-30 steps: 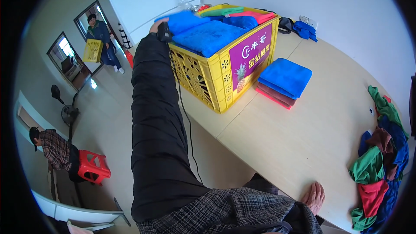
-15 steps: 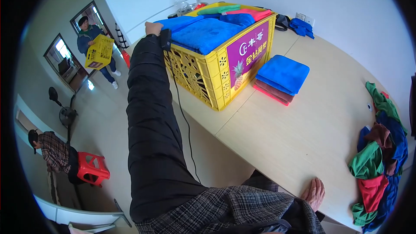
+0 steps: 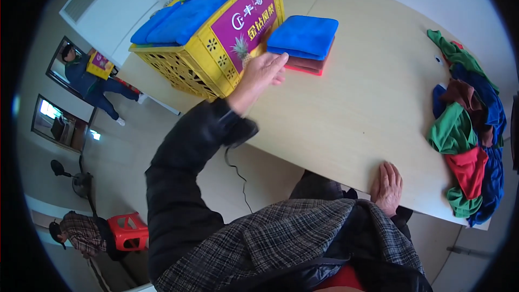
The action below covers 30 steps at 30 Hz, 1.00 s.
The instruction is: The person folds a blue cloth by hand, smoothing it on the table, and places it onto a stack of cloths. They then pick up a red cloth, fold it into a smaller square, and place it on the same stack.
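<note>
Folded cloths (image 3: 304, 35) lie beside your left hand's (image 3: 259, 77) parted fingers; your right hand (image 3: 387, 190), fingers together, rests at the tabletop's (image 3: 346, 130) near edge.

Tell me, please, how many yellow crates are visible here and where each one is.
2. One crate stands on the table, holding cloths; a second crate is carried by a person at upper left. Others could be hidden.

Blue cloth (image 3: 305, 33), yellow crate (image 3: 216, 57), grey plaid jacket (image 3: 294, 227)
</note>
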{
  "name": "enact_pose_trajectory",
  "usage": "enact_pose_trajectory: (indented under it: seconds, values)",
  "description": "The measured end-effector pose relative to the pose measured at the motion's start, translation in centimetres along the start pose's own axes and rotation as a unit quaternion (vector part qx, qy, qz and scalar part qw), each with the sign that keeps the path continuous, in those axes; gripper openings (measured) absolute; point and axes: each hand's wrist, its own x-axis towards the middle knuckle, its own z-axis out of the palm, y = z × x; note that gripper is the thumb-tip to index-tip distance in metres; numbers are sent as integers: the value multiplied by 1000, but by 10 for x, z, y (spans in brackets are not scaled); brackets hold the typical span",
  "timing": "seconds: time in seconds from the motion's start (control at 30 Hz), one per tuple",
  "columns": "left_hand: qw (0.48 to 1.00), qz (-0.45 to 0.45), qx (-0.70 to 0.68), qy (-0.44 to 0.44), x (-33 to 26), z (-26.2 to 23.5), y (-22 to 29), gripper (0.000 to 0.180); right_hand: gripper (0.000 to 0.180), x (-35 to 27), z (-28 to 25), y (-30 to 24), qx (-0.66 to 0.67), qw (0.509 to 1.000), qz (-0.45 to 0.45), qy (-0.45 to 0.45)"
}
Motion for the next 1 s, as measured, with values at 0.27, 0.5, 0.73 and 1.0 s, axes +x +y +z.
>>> enact_pose_trajectory:
  seconds: [0.27,0.5,0.73,1.0]
  values:
    - [907,-259,-289,165,100,22,-110,138,53,-8,1,6,20,999,1,-41]
    - [844,-325,-380,192,156,47,-100,146,54,-8,-2,14,28,999,4,-44]
    - [480,-703,-435,294,264,-18,-75,140,55,-10,-8,13,56,998,-12,-37]
    - [837,-231,-475,-145,243,16,-156,53,55,-16,-6,19,59,998,-22,-10]
